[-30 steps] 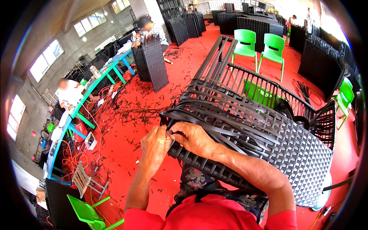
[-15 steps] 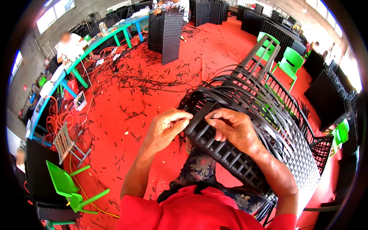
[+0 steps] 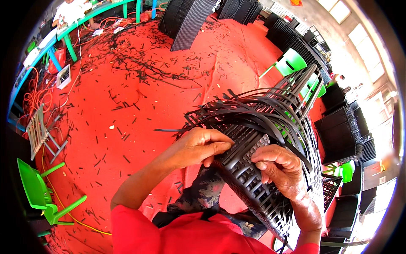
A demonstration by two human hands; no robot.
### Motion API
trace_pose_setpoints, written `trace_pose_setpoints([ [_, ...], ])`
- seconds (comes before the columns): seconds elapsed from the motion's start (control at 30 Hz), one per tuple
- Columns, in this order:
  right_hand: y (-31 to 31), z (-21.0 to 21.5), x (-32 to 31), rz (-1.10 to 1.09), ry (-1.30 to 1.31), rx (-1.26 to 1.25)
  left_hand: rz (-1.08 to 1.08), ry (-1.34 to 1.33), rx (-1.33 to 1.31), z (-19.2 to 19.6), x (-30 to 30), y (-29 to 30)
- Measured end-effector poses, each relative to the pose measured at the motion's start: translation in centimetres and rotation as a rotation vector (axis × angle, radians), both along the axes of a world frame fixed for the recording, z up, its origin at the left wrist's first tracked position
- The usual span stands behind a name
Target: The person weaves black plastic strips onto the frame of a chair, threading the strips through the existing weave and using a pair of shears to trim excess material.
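A black woven plastic-rattan panel on a metal frame [image 3: 258, 178] lies across my lap, with loose black strips [image 3: 237, 110] fanning out from its far end. My left hand [image 3: 198, 146] rests on the panel's near left edge, fingers pressed flat against the weave. On the top of the weave my right hand [image 3: 279, 167] pinches a black strip between thumb and fingertips. Red sleeves cover my upper arms.
The red floor [image 3: 139, 97] is littered with black strip offcuts. A green chair [image 3: 40, 190] stands at lower left, more green chairs [image 3: 292, 63] beyond the panel. Finished black woven pieces [image 3: 186, 19] stand at the back and right. A teal-legged table [image 3: 63, 34] with a person runs along the upper left.
My head has tilted further down and left, so the panel fills the lower right. Both hands stay on the weave; the right hand has shifted down along the panel.
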State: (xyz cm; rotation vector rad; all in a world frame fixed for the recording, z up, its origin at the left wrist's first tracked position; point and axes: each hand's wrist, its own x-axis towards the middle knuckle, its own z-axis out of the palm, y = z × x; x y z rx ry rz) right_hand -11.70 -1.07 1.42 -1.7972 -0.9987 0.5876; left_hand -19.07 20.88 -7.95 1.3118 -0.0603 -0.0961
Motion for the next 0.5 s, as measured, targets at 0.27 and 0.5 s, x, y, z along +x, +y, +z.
trace_pose_setpoints([
  [0.27, 0.8, 0.1, 0.4, -0.031, 0.049, -0.061, -0.201, 0.191, -0.367, -1.3, 2.2, 0.7],
  [0.5, 0.3, -0.3, 0.3, -0.034, 0.111, -0.074, -0.279, 0.138, -0.402, -1.8, 2.1, 0.4],
])
